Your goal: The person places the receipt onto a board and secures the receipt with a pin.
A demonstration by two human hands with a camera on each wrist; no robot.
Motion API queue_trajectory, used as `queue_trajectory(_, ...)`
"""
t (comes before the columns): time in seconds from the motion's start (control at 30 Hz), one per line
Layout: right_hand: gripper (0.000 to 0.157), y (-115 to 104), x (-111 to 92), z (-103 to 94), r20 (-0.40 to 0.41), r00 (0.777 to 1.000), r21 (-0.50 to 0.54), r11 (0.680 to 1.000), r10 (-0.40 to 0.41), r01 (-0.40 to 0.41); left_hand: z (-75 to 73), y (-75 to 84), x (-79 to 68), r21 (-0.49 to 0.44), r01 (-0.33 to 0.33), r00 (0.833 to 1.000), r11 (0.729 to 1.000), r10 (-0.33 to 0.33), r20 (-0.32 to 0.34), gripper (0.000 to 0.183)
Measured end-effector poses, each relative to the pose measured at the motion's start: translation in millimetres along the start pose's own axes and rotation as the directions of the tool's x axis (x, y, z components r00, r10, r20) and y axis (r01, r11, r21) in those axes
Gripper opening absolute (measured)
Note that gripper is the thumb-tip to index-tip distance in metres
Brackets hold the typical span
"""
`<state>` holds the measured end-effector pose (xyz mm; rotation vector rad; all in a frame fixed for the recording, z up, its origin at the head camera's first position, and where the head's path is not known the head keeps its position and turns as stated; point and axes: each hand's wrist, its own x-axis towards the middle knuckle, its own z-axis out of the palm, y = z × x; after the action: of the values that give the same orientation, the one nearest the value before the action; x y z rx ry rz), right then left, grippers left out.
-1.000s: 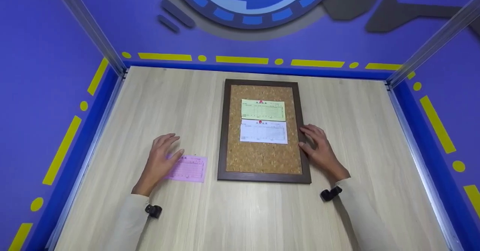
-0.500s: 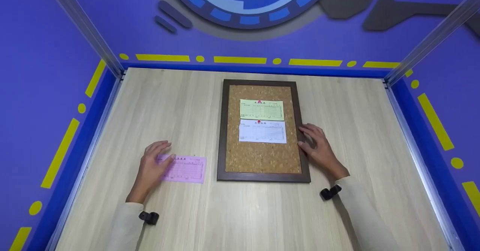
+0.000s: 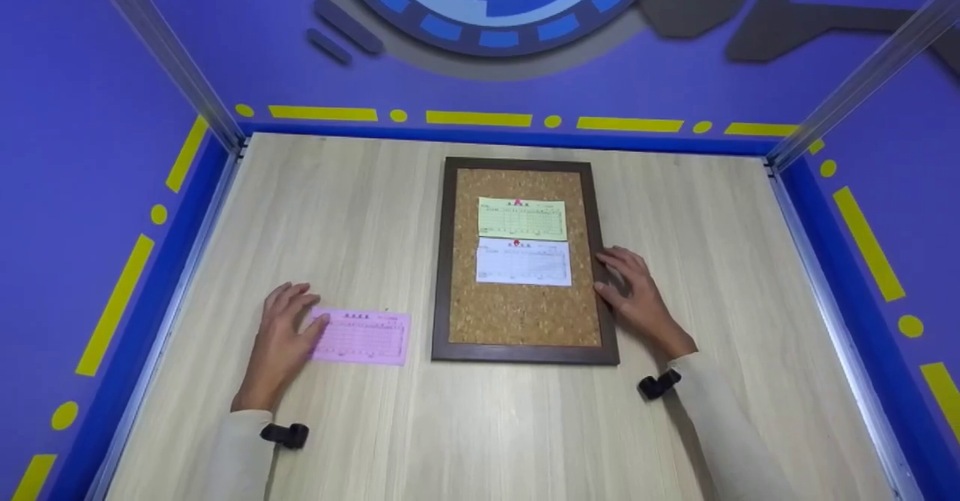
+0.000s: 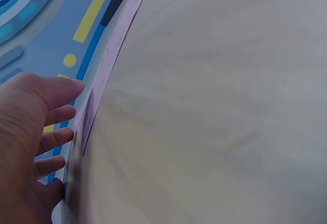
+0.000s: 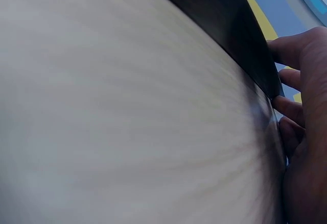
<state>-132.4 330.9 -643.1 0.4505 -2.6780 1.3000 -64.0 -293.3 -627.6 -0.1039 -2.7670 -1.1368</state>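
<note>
A dark-framed corkboard lies flat on the table. A green slip is pinned to it with a red pushpin, and just below it a white slip has its own red pin. To the left of the board a pink slip lies on the wood. My left hand is at that slip's left end, thumb over its edge and fingers loosely bent; whether the thumb touches the paper I cannot tell. Fingertips and thumb of my right hand rest against the board's right frame side.
The wooden table is bounded by blue-purple panels at the back and both sides, with metal posts at the corners. Each sleeved wrist wears a small black camera.
My left hand has drawn left across the pink slip, uncovering more of it. The slip lies about where it was. My right hand stays at the board's side; the head view shifts slightly.
</note>
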Motion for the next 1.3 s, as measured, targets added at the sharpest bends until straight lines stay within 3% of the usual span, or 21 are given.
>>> queue_trajectory(0.2,0.052,-1.1,0.2,0.4,0.016,0.999,-0.006,0.999,0.037,-0.037,-5.0,-5.7,-3.2,0.002,0.001,1.000,1.000,-0.001,-0.018,0.030)
queue_trajectory(0.6,0.052,-0.6,-1.9,0.0,0.018,0.999,-0.001,0.999,0.043,-0.043,-3.9,-1.3,-1.3,-0.024,0.049,0.999,0.999,-0.049,-0.015,0.006)
queue_trajectory(1.03,0.053,0.0,-0.3,0.9,0.010,0.999,-0.006,0.999,0.036,-0.035,-7.2,11.5,5.2,-0.090,0.053,0.991,0.994,-0.063,-0.117,0.008)
queue_trajectory(1.3,0.052,-0.7,0.1,0.0,0.004,1.000,-0.004,1.000,0.026,-0.026,-13.3,23.3,8.6,-0.106,0.113,0.985,0.988,-0.125,-0.121,0.005)
